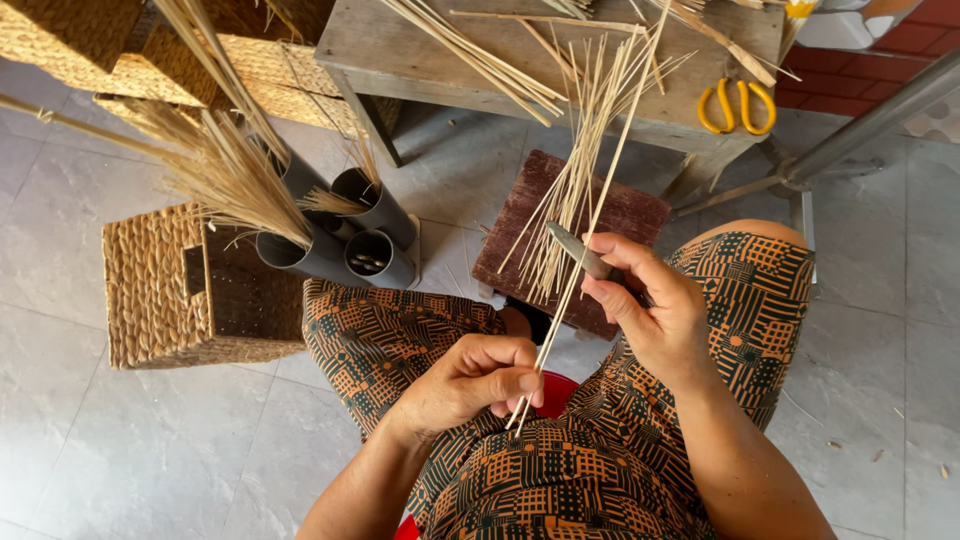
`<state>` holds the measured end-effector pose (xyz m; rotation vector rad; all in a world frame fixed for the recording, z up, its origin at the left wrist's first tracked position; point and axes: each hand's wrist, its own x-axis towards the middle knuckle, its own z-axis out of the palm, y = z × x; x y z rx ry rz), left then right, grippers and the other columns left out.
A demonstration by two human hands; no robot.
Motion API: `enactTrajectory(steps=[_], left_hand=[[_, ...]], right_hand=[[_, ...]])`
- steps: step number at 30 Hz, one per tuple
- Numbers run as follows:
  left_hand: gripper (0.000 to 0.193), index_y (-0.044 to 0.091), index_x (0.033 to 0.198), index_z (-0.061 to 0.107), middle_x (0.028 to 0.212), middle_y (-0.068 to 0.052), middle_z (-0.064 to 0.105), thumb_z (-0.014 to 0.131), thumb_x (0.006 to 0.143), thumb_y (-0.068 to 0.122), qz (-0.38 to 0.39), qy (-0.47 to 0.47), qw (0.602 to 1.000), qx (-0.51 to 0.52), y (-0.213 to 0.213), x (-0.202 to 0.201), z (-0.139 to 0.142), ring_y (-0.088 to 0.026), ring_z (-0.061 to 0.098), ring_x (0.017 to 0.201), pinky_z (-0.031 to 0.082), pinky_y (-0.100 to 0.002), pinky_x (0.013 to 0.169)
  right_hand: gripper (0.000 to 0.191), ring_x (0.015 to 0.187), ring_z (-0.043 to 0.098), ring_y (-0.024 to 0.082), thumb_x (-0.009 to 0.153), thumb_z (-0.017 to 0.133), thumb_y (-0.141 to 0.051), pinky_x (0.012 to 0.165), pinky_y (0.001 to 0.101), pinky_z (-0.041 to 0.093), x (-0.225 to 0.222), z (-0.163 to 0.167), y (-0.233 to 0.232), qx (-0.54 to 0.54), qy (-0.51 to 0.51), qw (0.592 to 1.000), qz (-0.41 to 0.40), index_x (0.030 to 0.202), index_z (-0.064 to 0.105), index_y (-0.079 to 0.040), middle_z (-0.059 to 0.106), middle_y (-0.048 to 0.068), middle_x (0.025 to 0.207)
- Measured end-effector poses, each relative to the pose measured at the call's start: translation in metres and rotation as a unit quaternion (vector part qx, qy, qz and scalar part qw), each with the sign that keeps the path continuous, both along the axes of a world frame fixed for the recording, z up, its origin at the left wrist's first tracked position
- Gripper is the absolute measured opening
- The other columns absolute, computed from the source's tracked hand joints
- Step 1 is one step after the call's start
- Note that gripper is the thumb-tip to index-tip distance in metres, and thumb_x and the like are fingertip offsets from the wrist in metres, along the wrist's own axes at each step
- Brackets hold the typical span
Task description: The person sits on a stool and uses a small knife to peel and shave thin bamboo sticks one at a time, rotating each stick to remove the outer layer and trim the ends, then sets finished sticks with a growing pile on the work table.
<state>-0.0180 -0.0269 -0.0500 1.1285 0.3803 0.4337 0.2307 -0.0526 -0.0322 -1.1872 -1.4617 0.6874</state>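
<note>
Stalks (585, 160) are gathered into a thin bundle that fans from the lap toward twelve o'clock, so that single strands stand apart and can be reached. The bundle's lower end is pinched in the left hand (470, 380), whose fingers are closed around it just above the knees; held there, the loose tips spread over the stool (640, 215) and the bench (420, 50). A blade (580, 250) is gripped in the right hand (650, 305), fingers curled shut on its handle, thumb laid along the top, so that the edge lies across the stalks at about the bundle's middle. It appears to be set at a slant to the strands, touching them, probably to scrape or split rather than to cut through.

At nine o'clock from the hands, grey tubes (350, 235) lie tilted against a woven basket (170, 290), holding dry grass (230, 170) with its heads pointing outward, sorted and within reach of the left side. More woven panels (100, 45) are stacked at eleven o'clock. Further stalks lie loose on the bench at twelve, and yellow-handled scissors (737, 107) are laid at its one-o'clock corner, near the right hand yet well apart from the blade work. A red object (560, 385) shows between the knees, mostly hidden; what it is cannot be told.
</note>
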Motion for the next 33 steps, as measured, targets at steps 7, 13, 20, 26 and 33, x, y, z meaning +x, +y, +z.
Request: enactTrajectory(steps=[7,13,20,26,33], left_hand=[[0.023,0.003,0.095,0.074,0.079,0.003,0.066,0.068,0.105,0.023,-0.104,-0.018,0.994,-0.004,0.0,-0.003,-0.021,-0.002,0.055,0.067,0.045,-0.019,0.059],[0.033,0.004,0.115,0.07,0.105,-0.003,0.073,0.063,0.108,0.035,-0.164,-0.037,0.985,0.025,0.015,0.005,-0.015,-0.008,0.067,0.087,0.054,-0.023,0.075],[0.04,0.006,0.126,0.065,0.1,-0.005,0.075,0.054,0.106,0.039,0.015,-0.023,1.0,0.01,0.036,0.064,-0.009,-0.01,0.069,0.082,0.054,-0.025,0.073],[0.028,0.001,0.11,0.069,0.08,-0.006,0.07,0.057,0.11,0.026,0.073,-0.063,0.992,-0.075,0.034,0.083,-0.021,-0.012,0.066,0.072,0.054,-0.027,0.069],[0.027,0.0,0.105,0.07,0.074,-0.007,0.069,0.06,0.108,0.025,0.028,-0.038,0.995,-0.091,0.02,0.064,-0.03,-0.014,0.065,0.064,0.054,-0.027,0.063]], right_hand=[[0.039,0.072,0.052,0.005,0.104,0.064,-0.002,0.062,0.0193,0.044,0.023,-0.008,0.017,0.017,0.091,0.995,-0.023,0.143,0.057,0.003,0.065,0.002,0.099],[0.042,0.07,0.052,0.004,0.104,0.063,-0.003,0.061,0.019,0.044,0.032,-0.009,0.022,0.013,0.097,0.995,-0.028,0.145,0.055,0.002,0.064,0.002,0.098],[0.039,0.086,0.063,0.009,0.098,0.067,-0.003,0.073,0.0238,0.051,0.019,-0.007,0.029,0.076,-0.068,0.993,-0.056,0.136,0.059,-0.001,0.068,0.007,0.108],[0.04,0.078,0.063,0.009,0.1,0.069,-0.005,0.066,0.0242,0.051,0.031,-0.015,0.039,0.071,-0.109,0.987,-0.091,0.139,0.061,-0.005,0.071,0.007,0.108],[0.04,0.067,0.056,0.004,0.105,0.065,-0.006,0.058,0.0206,0.048,0.062,-0.031,0.05,0.024,-0.044,0.991,-0.123,0.145,0.059,-0.005,0.071,0.004,0.094]])
